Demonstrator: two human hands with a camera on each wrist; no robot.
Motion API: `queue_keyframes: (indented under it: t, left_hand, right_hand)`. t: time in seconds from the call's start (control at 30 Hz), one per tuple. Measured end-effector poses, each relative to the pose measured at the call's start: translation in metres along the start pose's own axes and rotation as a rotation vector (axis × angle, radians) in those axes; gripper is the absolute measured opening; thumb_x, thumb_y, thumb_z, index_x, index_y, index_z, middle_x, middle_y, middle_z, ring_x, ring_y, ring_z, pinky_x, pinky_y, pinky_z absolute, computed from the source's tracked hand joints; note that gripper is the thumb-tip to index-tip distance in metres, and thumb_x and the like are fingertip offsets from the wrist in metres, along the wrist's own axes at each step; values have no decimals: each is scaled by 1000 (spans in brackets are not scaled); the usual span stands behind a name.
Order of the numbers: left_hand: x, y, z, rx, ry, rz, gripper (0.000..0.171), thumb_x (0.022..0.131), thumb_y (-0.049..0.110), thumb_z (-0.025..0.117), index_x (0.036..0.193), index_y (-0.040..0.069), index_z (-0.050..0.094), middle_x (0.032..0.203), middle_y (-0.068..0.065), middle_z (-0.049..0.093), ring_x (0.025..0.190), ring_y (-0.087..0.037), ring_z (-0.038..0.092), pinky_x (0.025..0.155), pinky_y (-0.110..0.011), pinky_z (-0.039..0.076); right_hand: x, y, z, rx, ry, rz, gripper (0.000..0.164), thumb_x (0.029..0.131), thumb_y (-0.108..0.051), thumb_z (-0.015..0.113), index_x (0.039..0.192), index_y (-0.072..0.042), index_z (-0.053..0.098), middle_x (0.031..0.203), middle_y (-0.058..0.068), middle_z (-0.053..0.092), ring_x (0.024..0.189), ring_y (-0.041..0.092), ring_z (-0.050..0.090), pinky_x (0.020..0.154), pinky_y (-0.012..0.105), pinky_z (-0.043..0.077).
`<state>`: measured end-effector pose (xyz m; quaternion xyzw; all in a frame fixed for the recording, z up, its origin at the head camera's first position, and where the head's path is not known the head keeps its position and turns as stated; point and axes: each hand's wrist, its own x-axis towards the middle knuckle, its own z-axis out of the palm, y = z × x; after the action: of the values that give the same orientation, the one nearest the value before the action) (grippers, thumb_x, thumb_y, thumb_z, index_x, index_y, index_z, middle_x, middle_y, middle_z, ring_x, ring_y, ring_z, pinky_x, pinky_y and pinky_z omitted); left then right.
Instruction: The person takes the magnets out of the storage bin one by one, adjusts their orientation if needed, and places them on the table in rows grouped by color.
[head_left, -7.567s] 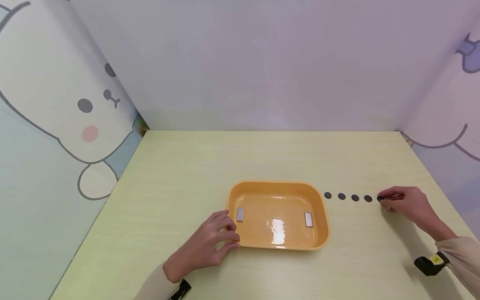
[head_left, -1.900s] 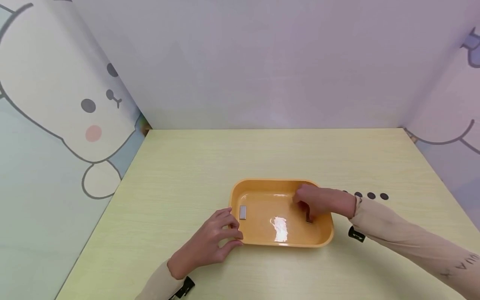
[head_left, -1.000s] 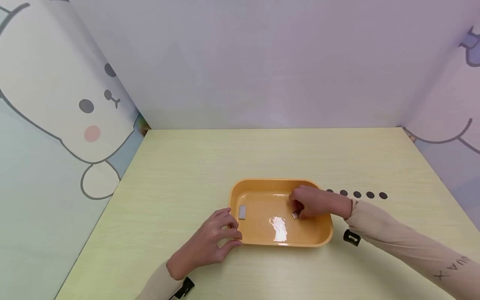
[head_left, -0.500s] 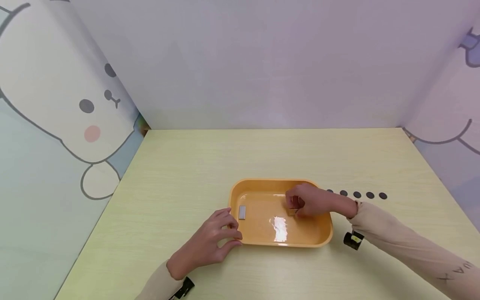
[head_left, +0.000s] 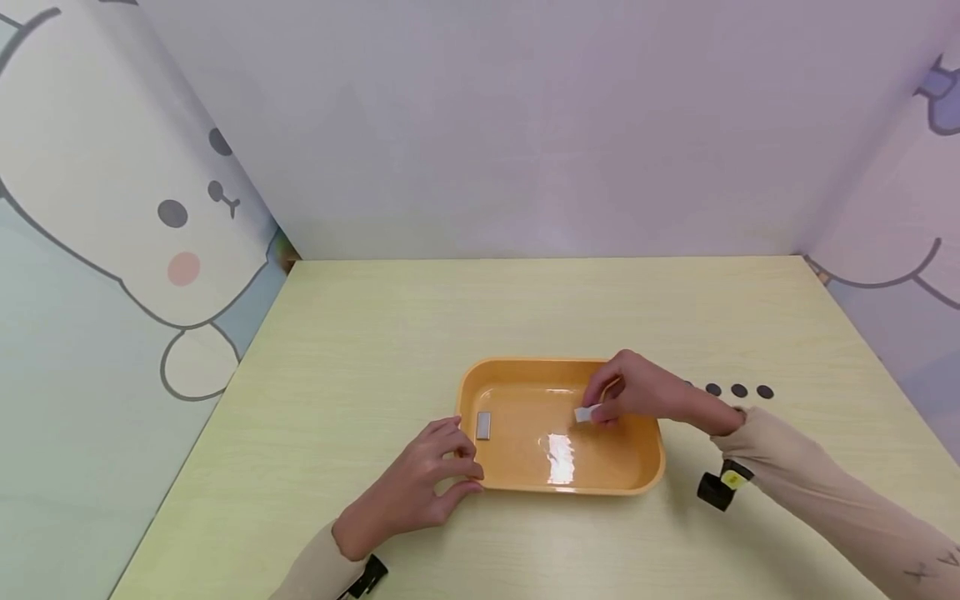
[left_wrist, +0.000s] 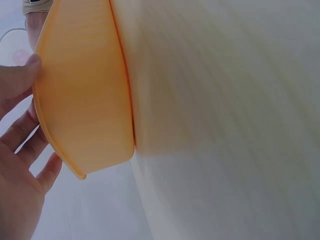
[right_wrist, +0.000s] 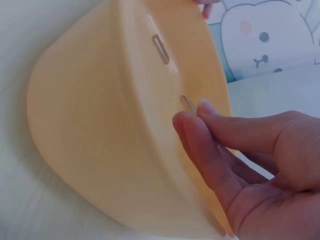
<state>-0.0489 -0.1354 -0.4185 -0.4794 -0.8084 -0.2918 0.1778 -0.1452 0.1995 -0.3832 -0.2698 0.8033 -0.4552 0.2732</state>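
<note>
An orange rectangular tray (head_left: 555, 492) with rounded corners stands on the table. My left hand (head_left: 416, 483) grips its left rim; the left wrist view shows the thumb (left_wrist: 22, 75) and fingers at the edge. Over the tray's right half, my right hand (head_left: 637, 390) pinches a small flat silver-white rectangular piece (head_left: 584, 414) between thumb and fingertips. Part of this piece (right_wrist: 186, 103) sticks out past the fingertips in the right wrist view. A second such piece (head_left: 483, 426) lies on the tray floor at the left.
Several small black discs (head_left: 739, 391) lie in a row on the table right of the tray, some hidden behind the right hand and forearm. A pale wall (head_left: 540, 133) closes off the back of the table (head_left: 360, 333), with cartoon-printed panels (head_left: 90, 275) at the sides.
Earlier, my right hand held the rightmost black disc in the row. It then moved left into the tray, took the right-hand rectangular piece and has now raised it. My left hand stays on the rim.
</note>
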Motion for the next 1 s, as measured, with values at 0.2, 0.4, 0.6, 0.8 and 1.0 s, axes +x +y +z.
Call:
queue_keyframes:
  t: [0.2,0.4,0.6,0.8,1.0]
  left_hand:
    - [0,-1,0,-1,7,4,11,75,14,78,76,18,68,84,5,53,81,-9,52,101,-49,40]
    - [-5,-1,-1,4,30,17,11,74,13,78,76,18,68,84,5,53,80,-9,52,100,-49,42]
    - [-6,-1,-3,-3,29,6,11,75,13,78,77,18,68,84,6,53,80,-9,52,100,-49,41]
    - [-5,-1,-3,-4,31,8,10,76,14,77,77,18,68,85,6,53,80,-8,52,100,-49,41]
    - [-4,-1,0,-16,39,21,11,75,13,78,77,18,68,86,6,54,81,-8,52,99,-50,42]
  right_hand:
    - [-8,2,-4,110,21,26,17,78,-9,76,93,-1,72,84,17,70,73,26,68,70,32,57]
    - [-17,3,-4,279,0,40,27,78,-5,75,101,7,68,93,28,66,79,28,68,75,33,57]
    - [-25,4,-7,344,16,54,27,80,-2,71,105,8,66,97,21,68,83,33,68,77,37,56]
    - [-36,7,-10,362,33,69,26,83,-2,68,106,7,65,97,23,68,83,34,67,79,39,56]
    - [-49,10,-12,390,48,37,27,83,0,67,107,11,63,93,25,67,80,29,68,77,39,56]
